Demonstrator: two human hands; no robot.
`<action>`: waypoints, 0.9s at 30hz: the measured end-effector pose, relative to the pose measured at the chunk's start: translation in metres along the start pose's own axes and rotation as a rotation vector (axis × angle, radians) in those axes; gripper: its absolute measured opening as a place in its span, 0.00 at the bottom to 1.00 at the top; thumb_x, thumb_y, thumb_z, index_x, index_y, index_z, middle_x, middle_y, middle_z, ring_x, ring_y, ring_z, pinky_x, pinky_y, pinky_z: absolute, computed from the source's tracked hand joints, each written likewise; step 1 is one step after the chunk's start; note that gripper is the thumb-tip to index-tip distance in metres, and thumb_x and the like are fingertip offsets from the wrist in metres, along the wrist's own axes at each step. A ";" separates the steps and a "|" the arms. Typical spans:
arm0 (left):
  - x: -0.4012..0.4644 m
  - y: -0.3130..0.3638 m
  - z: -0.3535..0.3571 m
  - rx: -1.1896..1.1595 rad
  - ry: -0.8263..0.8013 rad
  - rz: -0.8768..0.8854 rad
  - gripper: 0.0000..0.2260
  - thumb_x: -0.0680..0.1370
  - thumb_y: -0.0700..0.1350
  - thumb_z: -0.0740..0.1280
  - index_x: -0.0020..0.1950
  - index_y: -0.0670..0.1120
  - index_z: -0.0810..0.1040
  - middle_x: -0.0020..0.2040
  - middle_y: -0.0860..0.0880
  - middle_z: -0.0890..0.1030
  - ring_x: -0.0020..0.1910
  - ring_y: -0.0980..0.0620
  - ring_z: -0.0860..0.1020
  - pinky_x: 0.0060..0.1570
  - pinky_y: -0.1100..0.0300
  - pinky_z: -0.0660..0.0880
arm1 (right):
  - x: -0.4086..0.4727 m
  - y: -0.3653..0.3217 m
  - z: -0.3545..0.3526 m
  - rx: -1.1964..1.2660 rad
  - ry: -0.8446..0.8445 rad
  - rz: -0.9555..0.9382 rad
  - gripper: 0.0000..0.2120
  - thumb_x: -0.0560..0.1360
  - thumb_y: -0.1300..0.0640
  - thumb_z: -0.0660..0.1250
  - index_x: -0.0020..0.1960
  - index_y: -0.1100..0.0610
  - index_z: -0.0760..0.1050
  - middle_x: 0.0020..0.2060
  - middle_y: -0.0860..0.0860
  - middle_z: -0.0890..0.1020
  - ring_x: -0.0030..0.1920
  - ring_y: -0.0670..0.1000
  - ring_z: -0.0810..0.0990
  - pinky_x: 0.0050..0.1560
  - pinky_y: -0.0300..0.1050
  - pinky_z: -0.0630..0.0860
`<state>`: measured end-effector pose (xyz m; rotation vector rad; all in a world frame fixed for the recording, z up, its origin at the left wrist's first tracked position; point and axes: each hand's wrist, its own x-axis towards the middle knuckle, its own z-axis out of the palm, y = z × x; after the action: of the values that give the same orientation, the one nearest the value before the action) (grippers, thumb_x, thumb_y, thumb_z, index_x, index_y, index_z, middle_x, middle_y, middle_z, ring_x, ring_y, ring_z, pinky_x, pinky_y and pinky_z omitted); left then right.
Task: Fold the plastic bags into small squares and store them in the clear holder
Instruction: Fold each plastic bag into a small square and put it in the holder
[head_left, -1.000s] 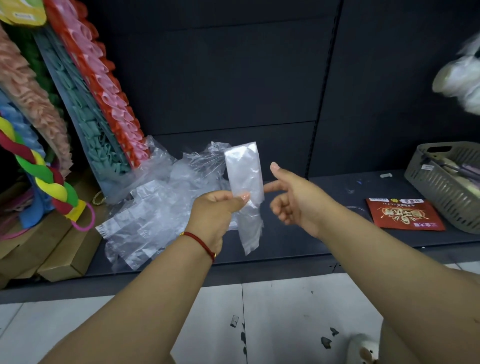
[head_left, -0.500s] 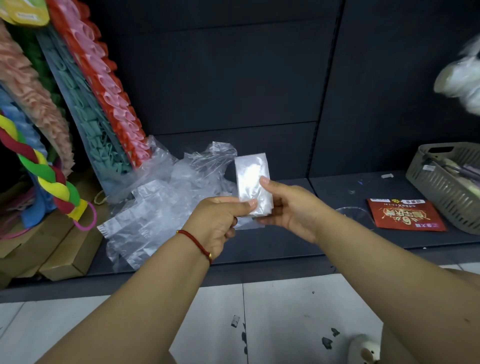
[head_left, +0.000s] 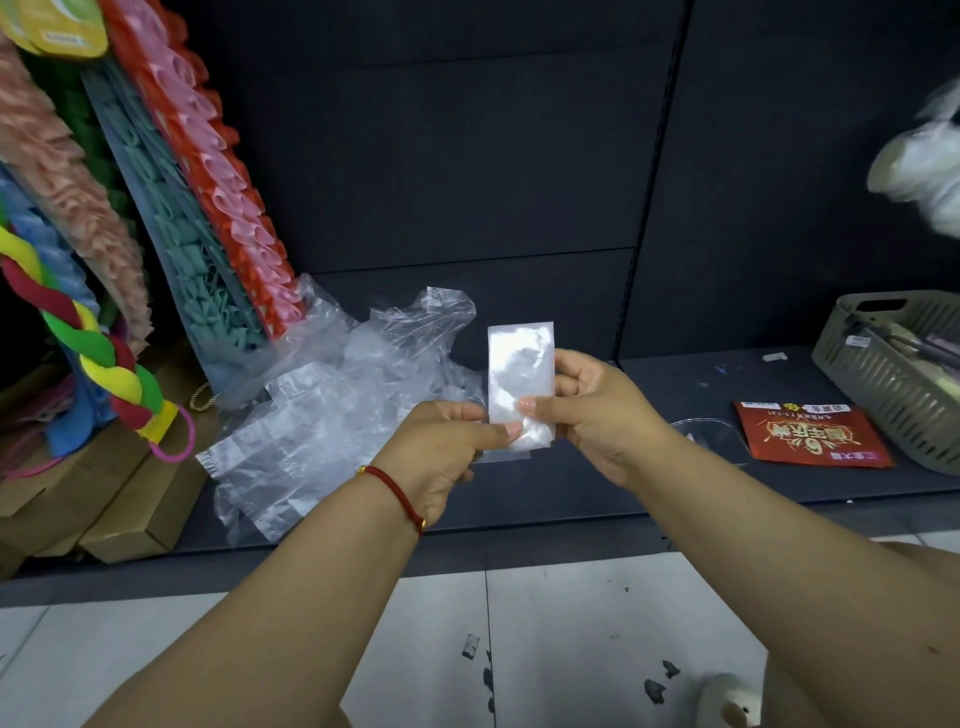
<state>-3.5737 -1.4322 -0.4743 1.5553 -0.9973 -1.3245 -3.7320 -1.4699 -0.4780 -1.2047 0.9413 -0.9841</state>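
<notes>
- Head view: a folded plastic bag (head_left: 521, 376) is held upright in the air in front of a dark shelf (head_left: 597, 483), its long axis running vertically and its short upper edge pointing up.
- The folded bag forms a narrow, flat strip, taller than it is wide, with its broad face turned toward the camera.
- The left hand (head_left: 447, 452), with a red string bracelet (head_left: 397, 491) on its wrist, pinches the strip's lower left corner between thumb and curled fingers.
- The right hand (head_left: 597, 415) pinches the strip's right edge, thumb on the front face near the lower half and fingers curled behind it.
- Behind the hands, a heap of loose clear plastic bags (head_left: 332, 405) lies crumpled on the shelf, spreading to the left.
- A clear holder (head_left: 701, 431) sits on the shelf to the right of the right hand; its outline is faint.
- Just beyond it lies a red packet (head_left: 810, 434), flat on the shelf.
- A grey slatted basket (head_left: 904, 374) stands at the shelf's far right.
- Colourful foam strips (head_left: 208, 182) lean at the left.
</notes>
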 end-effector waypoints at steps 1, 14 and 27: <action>0.000 0.001 0.000 -0.005 0.001 -0.022 0.12 0.71 0.42 0.76 0.52 0.42 0.81 0.42 0.49 0.81 0.35 0.55 0.70 0.35 0.61 0.66 | 0.000 0.000 -0.001 -0.020 0.008 -0.015 0.22 0.71 0.71 0.71 0.63 0.58 0.75 0.49 0.61 0.84 0.50 0.61 0.84 0.50 0.54 0.82; -0.004 0.015 0.000 -0.402 -0.064 -0.156 0.07 0.77 0.43 0.70 0.40 0.45 0.75 0.25 0.52 0.75 0.19 0.61 0.69 0.16 0.70 0.59 | -0.002 -0.004 0.001 -0.394 -0.029 -0.119 0.29 0.69 0.64 0.76 0.61 0.41 0.71 0.36 0.56 0.81 0.38 0.48 0.80 0.44 0.41 0.77; -0.007 0.013 -0.002 -0.102 -0.006 0.310 0.05 0.79 0.40 0.67 0.45 0.45 0.83 0.38 0.50 0.85 0.32 0.57 0.80 0.29 0.67 0.73 | -0.002 -0.007 0.003 -0.046 0.014 -0.133 0.02 0.74 0.62 0.71 0.44 0.61 0.80 0.34 0.56 0.83 0.34 0.50 0.82 0.37 0.41 0.79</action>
<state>-3.5728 -1.4294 -0.4600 1.2623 -1.1067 -1.1436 -3.7303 -1.4676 -0.4702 -1.3140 0.9081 -1.0823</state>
